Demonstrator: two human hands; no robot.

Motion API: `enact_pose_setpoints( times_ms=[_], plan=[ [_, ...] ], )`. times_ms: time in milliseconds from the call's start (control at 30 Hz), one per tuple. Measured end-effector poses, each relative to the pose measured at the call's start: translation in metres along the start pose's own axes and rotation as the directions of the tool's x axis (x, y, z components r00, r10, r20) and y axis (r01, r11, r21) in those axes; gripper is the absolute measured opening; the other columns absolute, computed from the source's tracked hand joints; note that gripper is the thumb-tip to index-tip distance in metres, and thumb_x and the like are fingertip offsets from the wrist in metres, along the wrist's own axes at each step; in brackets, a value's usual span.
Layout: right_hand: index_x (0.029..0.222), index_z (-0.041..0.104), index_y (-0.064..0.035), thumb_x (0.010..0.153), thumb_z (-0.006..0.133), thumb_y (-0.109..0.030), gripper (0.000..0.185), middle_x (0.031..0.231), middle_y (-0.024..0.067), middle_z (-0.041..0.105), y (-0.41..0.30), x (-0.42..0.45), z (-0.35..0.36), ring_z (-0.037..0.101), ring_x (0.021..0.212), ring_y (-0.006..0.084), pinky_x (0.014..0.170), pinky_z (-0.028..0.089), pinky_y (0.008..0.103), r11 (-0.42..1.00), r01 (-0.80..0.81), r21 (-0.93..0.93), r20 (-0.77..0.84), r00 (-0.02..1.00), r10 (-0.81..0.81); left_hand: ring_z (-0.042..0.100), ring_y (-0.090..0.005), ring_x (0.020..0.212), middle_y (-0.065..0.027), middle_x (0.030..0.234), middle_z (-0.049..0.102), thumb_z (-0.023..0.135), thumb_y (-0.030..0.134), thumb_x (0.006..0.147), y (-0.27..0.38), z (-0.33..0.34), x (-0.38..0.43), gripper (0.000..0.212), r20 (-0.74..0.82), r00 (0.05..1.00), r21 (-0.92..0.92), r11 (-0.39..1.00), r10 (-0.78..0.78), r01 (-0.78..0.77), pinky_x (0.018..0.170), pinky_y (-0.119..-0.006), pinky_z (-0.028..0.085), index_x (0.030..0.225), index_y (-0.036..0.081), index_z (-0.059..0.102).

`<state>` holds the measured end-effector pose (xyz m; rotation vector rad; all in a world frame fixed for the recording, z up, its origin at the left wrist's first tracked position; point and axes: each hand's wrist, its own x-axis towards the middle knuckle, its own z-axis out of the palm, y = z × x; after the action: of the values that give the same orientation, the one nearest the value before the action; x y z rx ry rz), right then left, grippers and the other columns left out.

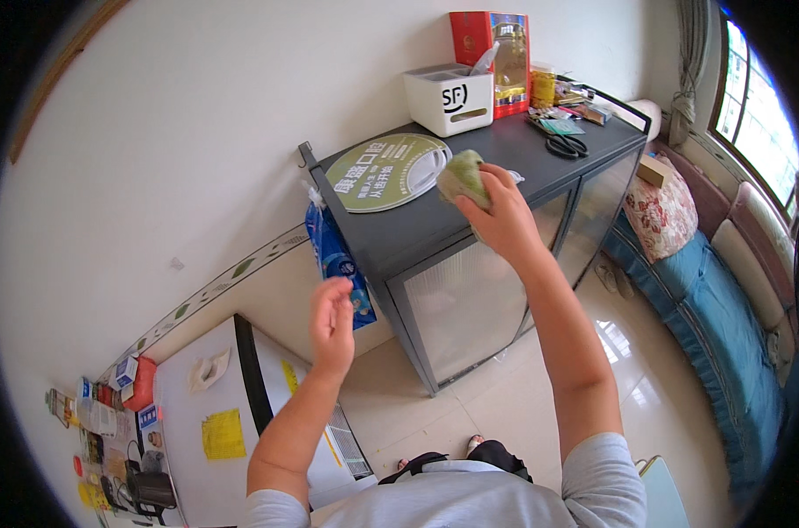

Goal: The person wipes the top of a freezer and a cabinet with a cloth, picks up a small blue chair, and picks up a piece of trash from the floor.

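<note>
My right hand (505,211) grips a folded green cloth (465,178) above the front part of a dark grey metal cabinet's top (399,237). Whether the cloth touches the surface I cannot tell. Just left of it lies a green and white round plastic fan (380,175) bearing writing, flat on the cabinet. My left hand (333,323) is raised off the cabinet's left end, loosely curled with nothing visible in it. Behind that hand hangs a blue plastic package (333,254) at the cabinet's side. A small whitish object (517,177) shows partly behind my right hand.
A white storage box (449,102), a red gift box (462,46), a yellow-filled jar (543,86) and black-handled scissors (566,146) stand or lie farther back on the cabinet. A white chest freezer (195,389) is at left, a blue-covered sofa (696,310) at right.
</note>
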<state>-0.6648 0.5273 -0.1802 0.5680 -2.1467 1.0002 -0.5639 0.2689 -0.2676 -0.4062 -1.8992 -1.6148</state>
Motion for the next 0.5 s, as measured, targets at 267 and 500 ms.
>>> enact_pose_setpoints(
  times_ms=[267, 500],
  plan=[
    [0.098, 0.062, -0.0148, 0.080, 0.051, -0.033, 0.027, 0.106, 0.0035, 0.056, -0.009, 0.005, 0.067, 0.053, 0.095, 0.0252, 0.075, 0.044, 0.0422, 0.872, 0.319, -0.371, 0.492, 0.864, -0.106, 0.050, -0.0190, 0.106, -0.0097, 0.119, 0.051, 0.041, -0.001, 0.088, 0.007, -0.011, 0.050, 0.024, -0.009, 0.969, 0.216, 0.947, 0.246, -0.238, 0.092, -0.029, 0.037, 0.109, 0.001, 0.053],
    [0.110, 0.057, -0.0126, 0.076, 0.056, -0.021, 0.035, 0.120, 0.0052, 0.048, -0.045, 0.031, 0.116, 0.048, 0.104, 0.0285, 0.083, 0.042, 0.0421, 0.892, 0.440, -0.104, 0.745, 0.629, -0.223, 0.055, -0.0190, 0.103, -0.0096, 0.109, 0.059, 0.039, -0.006, 0.084, 0.017, 0.001, 0.072, 0.027, 0.027, 0.993, 0.216, 0.969, 0.114, -0.117, 0.089, -0.028, 0.040, 0.104, 0.000, 0.056]
  ],
)
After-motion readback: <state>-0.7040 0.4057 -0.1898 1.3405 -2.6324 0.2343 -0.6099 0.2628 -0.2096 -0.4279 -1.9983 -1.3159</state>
